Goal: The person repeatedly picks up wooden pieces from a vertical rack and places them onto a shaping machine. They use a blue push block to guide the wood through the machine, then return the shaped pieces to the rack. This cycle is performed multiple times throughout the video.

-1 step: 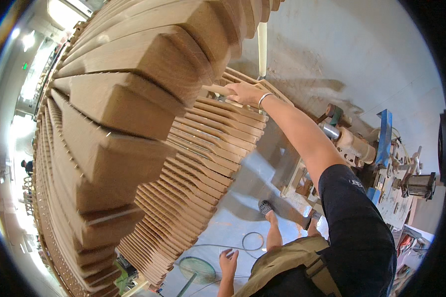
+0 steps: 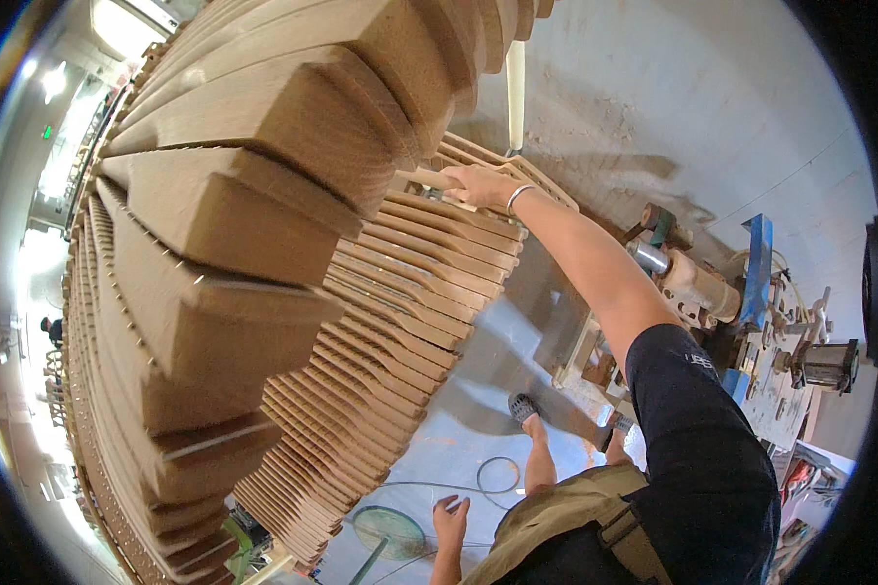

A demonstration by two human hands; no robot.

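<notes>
My right hand (image 2: 480,185), with a bangle at the wrist, reaches forward past a lower row of shaped wooden slats (image 2: 439,258). Its fingers close round the end of a pale wooden slat (image 2: 421,178), whose far part runs behind the tall stack. That stack (image 2: 254,205) of thick, curved wooden pieces looms large on the left and hides part of the row. Down by my body hangs my left hand (image 2: 450,522), holding nothing, its fingers apart and slightly bent.
Machinery with a blue bracket (image 2: 757,271) and a metal cylinder (image 2: 822,367) stands on the right. A dark cable (image 2: 480,478) loops across the floor (image 2: 478,390) near my feet. A round green mesh disc (image 2: 388,531) lies beside the row. A pale pole (image 2: 516,97) rises behind.
</notes>
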